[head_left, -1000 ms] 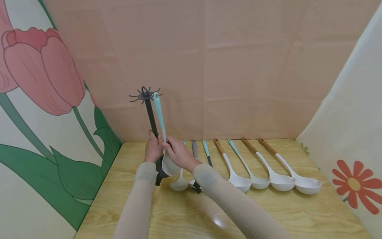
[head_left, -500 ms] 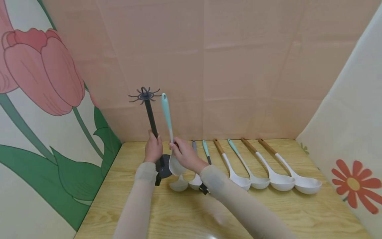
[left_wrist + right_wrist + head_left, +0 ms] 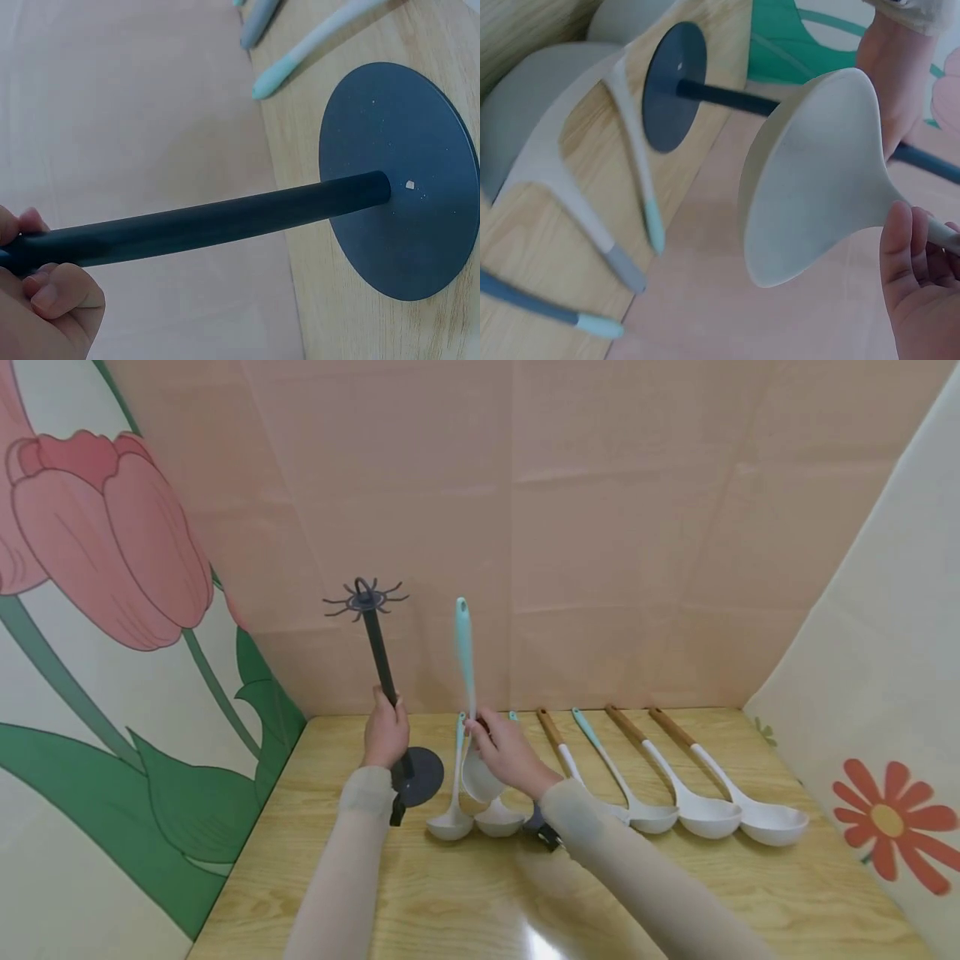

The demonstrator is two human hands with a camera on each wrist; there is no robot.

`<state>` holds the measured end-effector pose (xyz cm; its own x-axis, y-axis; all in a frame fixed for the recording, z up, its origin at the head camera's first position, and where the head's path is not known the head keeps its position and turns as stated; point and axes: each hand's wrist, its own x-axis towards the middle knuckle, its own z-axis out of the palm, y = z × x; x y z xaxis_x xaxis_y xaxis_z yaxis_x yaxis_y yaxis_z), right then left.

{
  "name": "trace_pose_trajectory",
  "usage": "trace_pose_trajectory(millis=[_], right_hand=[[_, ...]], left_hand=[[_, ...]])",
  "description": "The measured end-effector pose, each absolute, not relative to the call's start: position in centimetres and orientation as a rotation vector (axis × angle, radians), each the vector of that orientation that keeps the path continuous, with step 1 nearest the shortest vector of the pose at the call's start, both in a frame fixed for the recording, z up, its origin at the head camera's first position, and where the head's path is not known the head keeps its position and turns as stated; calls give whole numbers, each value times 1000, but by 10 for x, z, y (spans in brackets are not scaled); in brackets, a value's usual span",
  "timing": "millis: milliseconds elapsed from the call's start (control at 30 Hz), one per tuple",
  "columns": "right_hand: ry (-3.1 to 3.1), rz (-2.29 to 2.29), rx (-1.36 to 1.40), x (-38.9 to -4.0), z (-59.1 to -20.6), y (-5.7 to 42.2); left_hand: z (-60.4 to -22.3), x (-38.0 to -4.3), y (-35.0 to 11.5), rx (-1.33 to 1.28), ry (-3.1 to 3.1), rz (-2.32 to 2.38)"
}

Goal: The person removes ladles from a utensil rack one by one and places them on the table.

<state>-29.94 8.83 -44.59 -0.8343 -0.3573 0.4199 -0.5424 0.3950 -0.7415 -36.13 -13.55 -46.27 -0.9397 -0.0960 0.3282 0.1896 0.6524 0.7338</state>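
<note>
My left hand (image 3: 386, 733) grips the pole of a black utensil stand (image 3: 379, 652), with a ring of hooks at its top. No utensil hangs from those hooks. The stand's round base (image 3: 401, 232) appears to rest on the table. Right of the stand, my right hand (image 3: 516, 756) holds a ladle (image 3: 465, 647) by its lower handle, raised above the table. This ladle is upright with its teal handle end up and its pale bowl (image 3: 817, 172) down. Behind and below it lie a teal-handled white ladle (image 3: 450, 823) and a grey-handled ladle (image 3: 499, 820).
Further right along the wooden table (image 3: 360, 893) lie more ladles in a row, among them a teal-handled one (image 3: 652, 818) and wooden-handled ones (image 3: 776, 827). A dark ladle (image 3: 536, 818) is partly hidden by my right arm. A pinkish cloth wall (image 3: 615, 568) stands behind.
My right hand has carried the teal-handled ladle rightward, away from the stand's pole and hooks. My left hand and the stand have stayed put.
</note>
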Motion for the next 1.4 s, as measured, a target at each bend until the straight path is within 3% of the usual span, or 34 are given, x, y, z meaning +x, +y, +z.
trace_pose_trajectory(millis=[533, 1400], right_hand=[[-2529, 1328, 633, -296, -462, 162], [-2428, 813, 447, -289, -482, 296]], left_hand=[[-463, -362, -137, -82, -2542, -1172], [-464, -362, -136, -79, -2547, -1188]])
